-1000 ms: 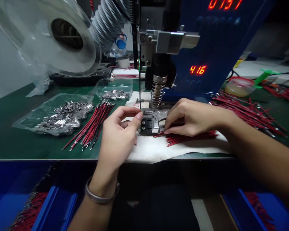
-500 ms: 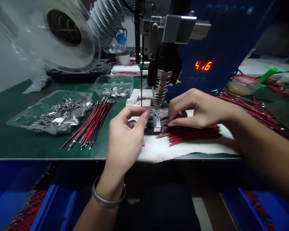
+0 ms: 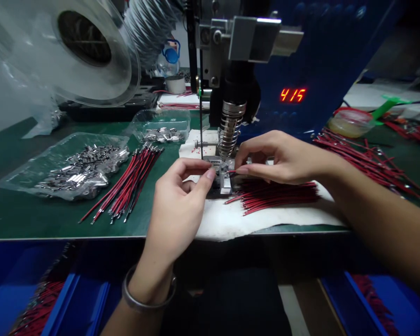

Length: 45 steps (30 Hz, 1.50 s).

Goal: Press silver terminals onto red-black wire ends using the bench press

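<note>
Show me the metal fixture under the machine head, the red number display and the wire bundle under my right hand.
metal fixture (image 3: 226,179), head view, front block
red number display (image 3: 293,95), head view, middle digit
wire bundle (image 3: 280,195), head view, mid-length

Red display (image 3: 293,94), right of centre in the frame, now reads 415, down from 416. Right hand (image 3: 283,158) sits higher, fingertips pinching a red wire (image 3: 233,171) at the fixture (image 3: 224,175).

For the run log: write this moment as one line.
left hand: fingertips at metal fixture | right hand: pinching red wire at fixture | wire pile on white cloth | display: 415
</note>
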Motion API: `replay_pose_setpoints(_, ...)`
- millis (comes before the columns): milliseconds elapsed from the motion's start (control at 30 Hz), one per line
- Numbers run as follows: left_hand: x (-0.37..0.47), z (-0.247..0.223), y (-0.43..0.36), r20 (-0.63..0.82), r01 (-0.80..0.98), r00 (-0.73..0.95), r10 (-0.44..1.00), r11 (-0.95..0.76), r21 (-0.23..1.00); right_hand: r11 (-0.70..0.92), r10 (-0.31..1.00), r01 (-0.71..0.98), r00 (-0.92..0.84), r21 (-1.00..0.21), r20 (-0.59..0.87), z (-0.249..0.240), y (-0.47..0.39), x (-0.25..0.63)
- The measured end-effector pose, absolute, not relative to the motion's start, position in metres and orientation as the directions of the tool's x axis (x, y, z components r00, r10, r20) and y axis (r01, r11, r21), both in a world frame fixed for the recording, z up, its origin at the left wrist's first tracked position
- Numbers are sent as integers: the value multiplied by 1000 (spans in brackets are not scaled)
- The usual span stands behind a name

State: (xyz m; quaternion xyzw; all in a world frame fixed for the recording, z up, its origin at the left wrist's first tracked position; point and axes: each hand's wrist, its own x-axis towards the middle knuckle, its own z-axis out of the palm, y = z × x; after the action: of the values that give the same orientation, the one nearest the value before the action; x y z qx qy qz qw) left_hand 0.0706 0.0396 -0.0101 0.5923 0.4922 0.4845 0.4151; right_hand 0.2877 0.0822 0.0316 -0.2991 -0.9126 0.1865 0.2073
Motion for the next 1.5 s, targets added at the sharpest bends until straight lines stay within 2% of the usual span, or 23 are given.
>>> replay_pose_setpoints(200,73,-7,38,161,179,21,987,-163,970,699,680,500,-685,-511,262,32,81,288)
replay_pose_setpoints(367,73,-9,39,169,178,31,985,-172,969,702,689,519,-669,-488,280,30,79,283)
replay_pose_setpoints(533,72,-7,35,190,202,35,981,-193,960,730,674,520,-658,-444,336,27,77,278)
replay_pose_setpoints(767,74,5,33,308,232,-4,951,-299,926,781,614,460,-691,-422,381,27,76,278)
replay_pose_setpoints(933,76,-2,46,199,141,1,980,-197,970,816,567,430,-726,-385,390,27,77,278)
replay_pose_setpoints(1133,76,-5,45,144,139,42,989,-148,979,840,530,401,-750,-367,395,28,79,281)
replay_pose_setpoints(1333,77,-6,43,127,134,24,992,-129,982,799,586,460,-738,-388,334,35,77,282)
replay_pose_setpoints(1500,77,-6,43,136,156,21,991,-137,978,771,629,504,-699,-389,341,35,76,281)
